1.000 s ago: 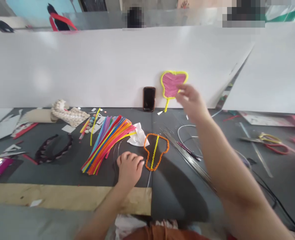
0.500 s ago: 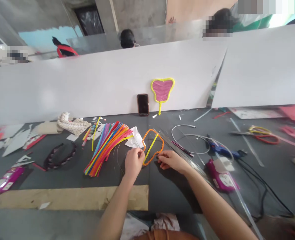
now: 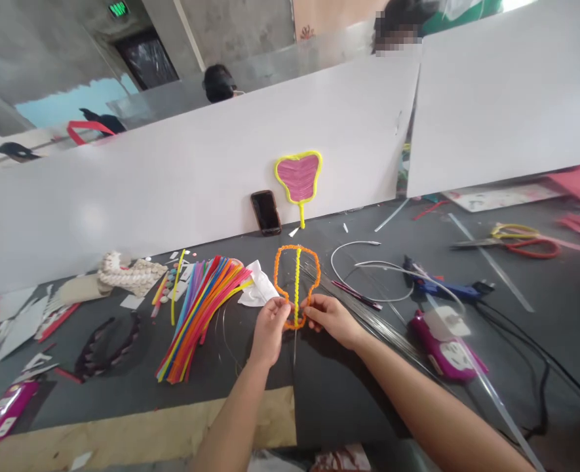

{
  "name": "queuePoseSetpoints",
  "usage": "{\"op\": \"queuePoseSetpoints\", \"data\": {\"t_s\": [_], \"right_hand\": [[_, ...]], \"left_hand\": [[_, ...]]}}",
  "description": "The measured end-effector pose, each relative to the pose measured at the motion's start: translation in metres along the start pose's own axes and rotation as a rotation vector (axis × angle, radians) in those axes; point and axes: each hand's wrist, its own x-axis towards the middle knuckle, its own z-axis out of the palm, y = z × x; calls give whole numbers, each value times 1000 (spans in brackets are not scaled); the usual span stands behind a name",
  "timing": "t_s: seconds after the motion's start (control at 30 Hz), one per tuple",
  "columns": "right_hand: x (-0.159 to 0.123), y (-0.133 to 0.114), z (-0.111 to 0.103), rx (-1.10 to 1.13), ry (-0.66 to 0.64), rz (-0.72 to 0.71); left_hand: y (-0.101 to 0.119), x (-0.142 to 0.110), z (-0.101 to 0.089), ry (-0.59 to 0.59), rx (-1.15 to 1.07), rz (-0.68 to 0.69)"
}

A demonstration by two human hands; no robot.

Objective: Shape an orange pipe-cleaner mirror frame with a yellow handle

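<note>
The left hand [image 3: 271, 328] and the right hand [image 3: 333, 321] each pinch, thumb against fingers, the lower side of a flared, twisted orange frame [image 3: 275, 265], probably to steady both sides evenly. It sits near the middle of the bench [image 3: 339, 406]; whether it is fully lifted cannot be told. A twisted yellow strip [image 3: 297, 282] runs down its centre, apparently as a brace, and a thin stem points below it towards the near edge.

At the far edge, a pink panel with a fuzzy yellow border and stick [image 3: 299, 180] leans upright against the white board [image 3: 172, 190], perhaps for easy viewing, beside a black, brown-rimmed phone [image 3: 266, 213].

Room is tight sideways: crumpled white paper [image 3: 258, 286] lies just beside the left hand, with a fanned bundle of multicoloured fuzzy strips [image 3: 201, 314] farther left; thin silvery wires [image 3: 368, 309] run past the right hand. The freest dark surface lies between the forearms, towards the near edge, right of the flat brown strip [image 3: 172, 426].
</note>
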Motion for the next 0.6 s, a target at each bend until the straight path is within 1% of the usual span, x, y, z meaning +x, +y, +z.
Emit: {"op": "queuePoseSetpoints", "data": {"t_s": [0.07, 0.17, 0.33, 0.6], "right_hand": [[-3, -1, -3, -45, -23, 6], [-7, -2, -4, -68, -36, 12], [-12, -1, -3, -94, -28, 25], [-13, 1, -1, -209, -6, -54]], "left_hand": [[-2, -1, 1, -28, -59, -41], [-3, -3, 0, -40, -116, -79], [0, -6, -3, -32, -247, -133], [-1, -6, -5, -85, -421, -264]]}}
